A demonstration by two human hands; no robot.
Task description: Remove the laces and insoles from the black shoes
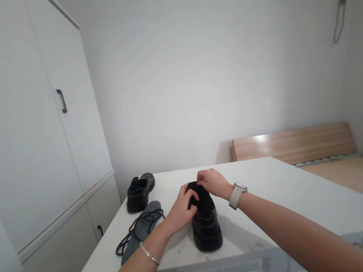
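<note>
You are working in soft, even, slightly dim light, glare pooling on the wooden headboard (293, 143). Wide-angle distortion is bending the wardrobe (29, 132); the shoe (206, 226) is casting a faint shadow rightward.

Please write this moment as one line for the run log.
left hand: on black shoe | right hand: on its opening | second shoe, insole, black laces: left on white table

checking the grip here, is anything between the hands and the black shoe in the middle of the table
Nothing visible does. The left hand and right hand both rest directly on the far end of the black shoe. The second shoe, the insole and the black lace lie off to the left.
</note>
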